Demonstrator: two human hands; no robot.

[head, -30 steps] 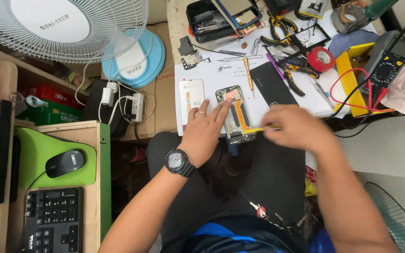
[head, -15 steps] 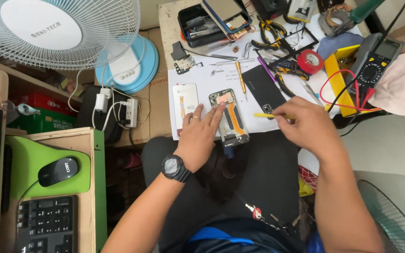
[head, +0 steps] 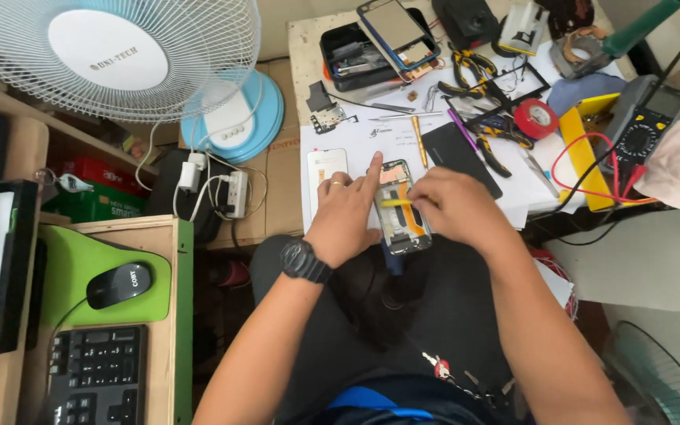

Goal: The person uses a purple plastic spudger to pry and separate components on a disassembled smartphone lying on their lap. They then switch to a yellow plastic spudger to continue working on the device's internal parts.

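On cluttered white tabletop (head: pixel 356 134): opened back-less smartphone (head: pixel 404 208) pinned by left hand (head: pixel 345 216), right hand (head: pixel 454 206) pinching yellow pry tool (head: pixel 395 202); disassembly midway, internals still seated.

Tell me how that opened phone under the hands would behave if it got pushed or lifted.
The opened phone looks thin, flat and rigid, so it would probably slide on the white paper rather than roll or tip. Its exposed insides suggest it is fragile. The left hand steadies its edge with a fingertip while the right hand works a yellow tool across it, so it probably shifts easily.
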